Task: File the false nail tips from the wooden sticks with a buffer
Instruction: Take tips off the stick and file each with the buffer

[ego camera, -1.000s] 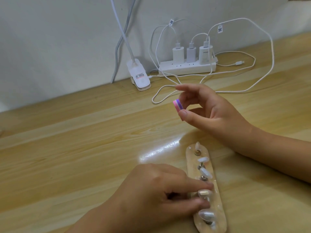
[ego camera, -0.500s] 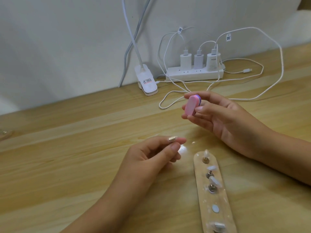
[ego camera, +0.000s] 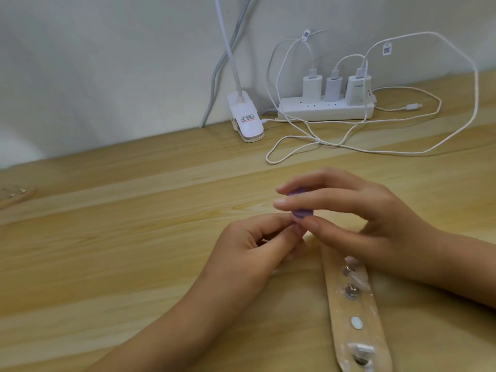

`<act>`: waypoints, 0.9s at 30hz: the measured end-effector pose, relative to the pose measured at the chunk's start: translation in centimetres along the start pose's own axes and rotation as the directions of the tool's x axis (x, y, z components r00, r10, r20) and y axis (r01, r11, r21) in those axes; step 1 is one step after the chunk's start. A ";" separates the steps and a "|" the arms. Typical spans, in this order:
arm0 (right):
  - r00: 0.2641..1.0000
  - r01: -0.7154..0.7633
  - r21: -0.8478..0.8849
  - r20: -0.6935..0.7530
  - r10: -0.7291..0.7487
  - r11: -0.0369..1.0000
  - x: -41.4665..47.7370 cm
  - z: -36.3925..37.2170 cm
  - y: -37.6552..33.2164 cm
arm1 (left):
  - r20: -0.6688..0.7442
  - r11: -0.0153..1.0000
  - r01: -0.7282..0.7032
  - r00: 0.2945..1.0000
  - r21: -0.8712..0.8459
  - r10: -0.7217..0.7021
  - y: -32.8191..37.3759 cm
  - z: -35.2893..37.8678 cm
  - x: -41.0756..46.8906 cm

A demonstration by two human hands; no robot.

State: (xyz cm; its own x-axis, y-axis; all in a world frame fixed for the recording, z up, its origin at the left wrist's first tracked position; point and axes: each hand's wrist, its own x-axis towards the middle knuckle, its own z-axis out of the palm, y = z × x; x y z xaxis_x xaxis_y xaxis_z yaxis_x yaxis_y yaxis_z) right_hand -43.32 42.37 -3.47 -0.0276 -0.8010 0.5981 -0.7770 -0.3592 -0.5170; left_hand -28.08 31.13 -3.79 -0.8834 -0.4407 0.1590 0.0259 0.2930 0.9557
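Closes the gap seen half a second ago, pinching the purple buffer [ego camera: 302, 213] in the right hand [ego camera: 357, 216], long axis near upright, lower end pointing down onto the left hand [ego camera: 255, 245] fingertips [ego camera: 288, 224], pinched over the hidden nail tip, just beyond the wooden stick [ego camera: 354, 312].

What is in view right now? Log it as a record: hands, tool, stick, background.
left hand: pinches a nail tip, mostly hidden, at the buffer
right hand: grips the purple buffer
wooden stick: flat on the table, near the right wrist; one mount bare
background: power strip with three chargers, lamp clip
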 end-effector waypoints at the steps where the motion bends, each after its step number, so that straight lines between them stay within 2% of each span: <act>1: 1.000 0.012 0.007 0.004 -0.012 1.000 0.0 0.0 -0.1 | 0.002 1.000 -0.004 1.000 -0.013 0.004 0.0 0.0 0.0; 4: 0.999 0.038 0.040 0.033 -0.039 0.998 0.0 0.1 -0.2 | -0.007 0.999 -0.016 1.000 -0.051 0.015 0.2 -0.1 0.0; 7: 0.993 -0.113 0.132 -0.031 0.118 0.985 0.2 -0.3 0.1 | -0.023 0.998 -0.021 1.000 -0.053 0.020 0.3 -0.1 -0.1; 8: 0.991 -0.122 0.154 -0.029 0.128 0.981 0.2 -0.3 0.0 | -0.031 0.998 -0.019 0.999 -0.062 0.017 0.4 0.0 -0.1; 11: 0.999 -0.034 0.124 0.005 0.033 0.992 0.0 0.0 -0.2 | -0.062 0.998 -0.027 0.998 -0.058 0.023 0.3 -0.1 -0.2; 15: 0.984 -0.168 0.171 -0.037 0.177 0.971 0.2 -0.3 0.3 | -0.042 0.998 -0.013 0.999 -0.057 0.011 0.5 0.0 -0.2; 19: 0.998 -0.059 0.142 0.019 0.057 0.988 0.0 0.1 -0.1 | -0.051 0.999 -0.033 0.998 -0.034 0.031 0.4 -0.1 -0.2; 23: 0.990 -0.137 0.167 -0.008 0.141 0.976 0.1 -0.2 0.3 | -0.032 0.999 -0.024 0.999 -0.021 0.023 0.2 -0.1 -0.1; 27: 0.999 -0.033 0.114 0.040 0.028 0.993 -0.1 0.0 0.0 | -0.025 0.997 -0.067 0.997 0.024 0.068 0.1 -0.2 -0.2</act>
State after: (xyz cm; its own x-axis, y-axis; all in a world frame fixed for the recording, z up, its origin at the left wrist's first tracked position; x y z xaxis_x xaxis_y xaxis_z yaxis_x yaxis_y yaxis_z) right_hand -43.33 42.40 -3.52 -0.0243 -0.8294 0.5581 -0.6987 -0.3852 -0.6029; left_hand -27.79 31.04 -3.71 -0.8676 -0.4411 0.2296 0.0738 0.3424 0.9366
